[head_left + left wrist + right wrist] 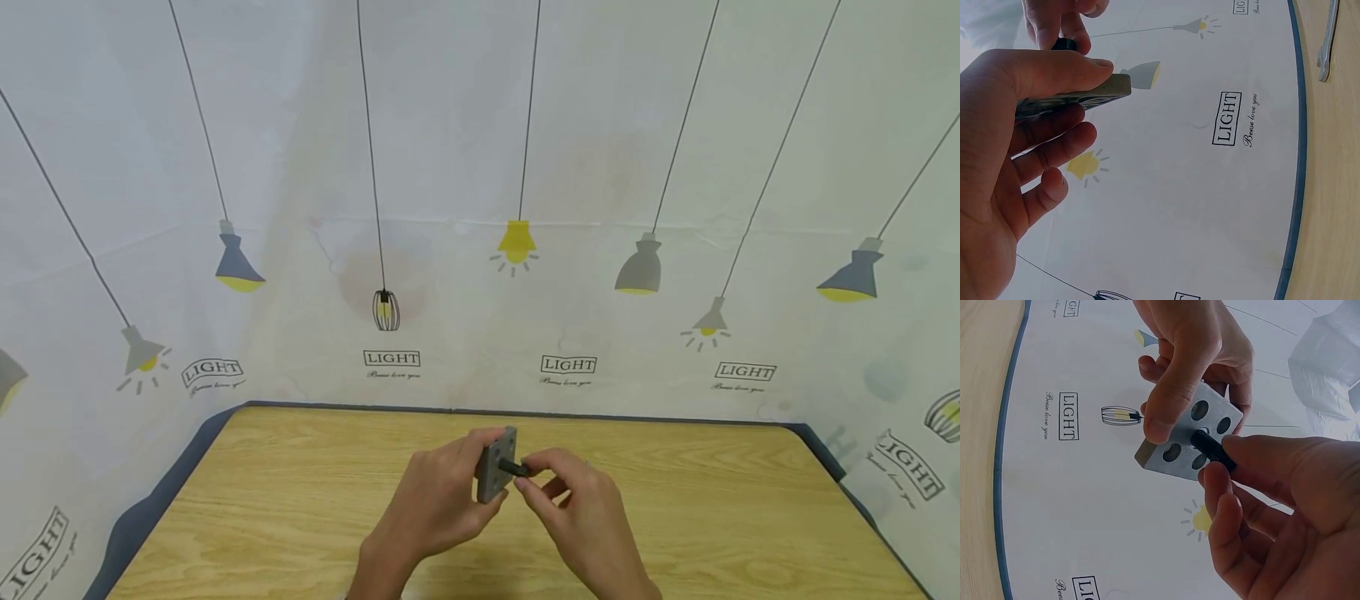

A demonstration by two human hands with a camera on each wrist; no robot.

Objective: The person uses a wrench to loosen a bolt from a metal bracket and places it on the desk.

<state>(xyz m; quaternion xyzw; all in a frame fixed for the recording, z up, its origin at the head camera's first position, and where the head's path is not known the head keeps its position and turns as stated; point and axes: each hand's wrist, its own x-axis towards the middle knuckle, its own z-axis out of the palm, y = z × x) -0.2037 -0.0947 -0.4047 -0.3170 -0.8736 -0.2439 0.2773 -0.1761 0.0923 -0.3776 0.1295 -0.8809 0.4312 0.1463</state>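
Note:
My left hand (442,492) grips a grey metal plate (1166,464) with several round holes, thumb on one face and fingers behind. A black threaded bolt (1211,449) stands out from the middle of the plate's face. Its outer end is pinched between thumb and forefinger of my right hand (581,508). Both hands are held above the wooden table. How deep the bolt sits in the plate cannot be told. In the left wrist view the plate (1119,86) shows edge-on, and the right hand (1047,22) is partly cut off.
A wooden table (262,500) with a dark blue border lies below. An open-ended wrench (1329,44) lies on it in the left wrist view. White sheeting (465,167) printed with hanging lamps stands around the back and sides.

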